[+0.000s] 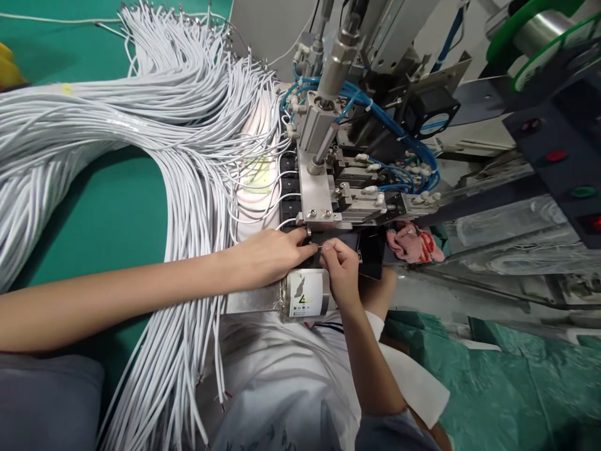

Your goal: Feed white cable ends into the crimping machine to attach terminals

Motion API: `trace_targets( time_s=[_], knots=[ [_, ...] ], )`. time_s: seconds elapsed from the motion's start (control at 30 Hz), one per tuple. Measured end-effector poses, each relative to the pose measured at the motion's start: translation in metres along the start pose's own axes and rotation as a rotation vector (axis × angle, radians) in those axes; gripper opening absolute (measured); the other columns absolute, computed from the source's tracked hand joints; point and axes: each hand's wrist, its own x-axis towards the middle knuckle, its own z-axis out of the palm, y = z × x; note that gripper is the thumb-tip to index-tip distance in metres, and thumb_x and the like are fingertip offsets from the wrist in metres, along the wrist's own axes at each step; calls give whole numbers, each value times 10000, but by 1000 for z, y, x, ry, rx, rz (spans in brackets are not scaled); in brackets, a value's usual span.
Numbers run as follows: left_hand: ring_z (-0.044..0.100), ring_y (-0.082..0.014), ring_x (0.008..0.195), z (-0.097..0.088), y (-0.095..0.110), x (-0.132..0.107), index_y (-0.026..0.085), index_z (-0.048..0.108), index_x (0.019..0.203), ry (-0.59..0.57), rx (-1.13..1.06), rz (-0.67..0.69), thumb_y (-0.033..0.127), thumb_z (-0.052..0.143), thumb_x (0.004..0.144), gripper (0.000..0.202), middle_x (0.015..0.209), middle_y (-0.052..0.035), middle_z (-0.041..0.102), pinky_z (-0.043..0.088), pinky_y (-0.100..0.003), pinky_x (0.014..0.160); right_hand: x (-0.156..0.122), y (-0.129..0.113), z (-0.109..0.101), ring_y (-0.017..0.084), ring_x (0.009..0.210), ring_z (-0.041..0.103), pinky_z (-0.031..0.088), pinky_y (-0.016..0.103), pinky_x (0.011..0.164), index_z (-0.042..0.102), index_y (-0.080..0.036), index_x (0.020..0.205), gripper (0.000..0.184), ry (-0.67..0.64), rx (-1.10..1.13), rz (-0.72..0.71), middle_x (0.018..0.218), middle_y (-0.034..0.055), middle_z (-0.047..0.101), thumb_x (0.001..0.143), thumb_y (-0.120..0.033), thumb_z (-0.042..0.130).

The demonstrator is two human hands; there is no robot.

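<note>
My left hand (275, 254) reaches across the white cables to the front of the machine (322, 203). Its fingers are closed near the metal plate; what they grip is hidden. Close beside it, my right hand (342, 266) pinches a tiny thin wire end (320, 247) between thumb and forefinger. The fingertips of both hands almost meet there. Just below them sits a metal block with a white label (306, 294). White cables (197, 188) lie in a thick bundle to the left, several with their ends in a row of black slots (290, 185) along the machine.
Blue air hoses (399, 128) and cylinders rise above the hands. A pink cloth (413, 243) lies right of the machine. A dark control panel (558, 144) with buttons and a green reel (526, 37) stand at the right. Green matting (136, 207) covers the table.
</note>
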Motion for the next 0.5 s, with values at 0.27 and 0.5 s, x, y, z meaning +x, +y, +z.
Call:
trace_targets(
  time_s=[0.27, 0.5],
  knots=[
    [615, -130, 565, -1, 2, 3, 123, 542, 1215, -46, 117, 0, 76, 448, 831, 399, 1064, -153, 570, 460, -252, 505, 5, 6, -5, 90, 510, 361, 294, 231, 502, 471, -184, 640, 320, -59, -24, 22, 542, -55, 402, 858, -415, 513],
    [613, -136, 584, -5, 2, 4, 96, 545, 1174, -32, 149, 25, 94, 434, 857, 336, 1039, -145, 580, 444, -254, 503, 10, 12, -3, 86, 500, 295, 255, 225, 468, 449, -195, 665, 332, -106, -30, -19, 546, -62, 338, 866, -454, 499]
  ],
)
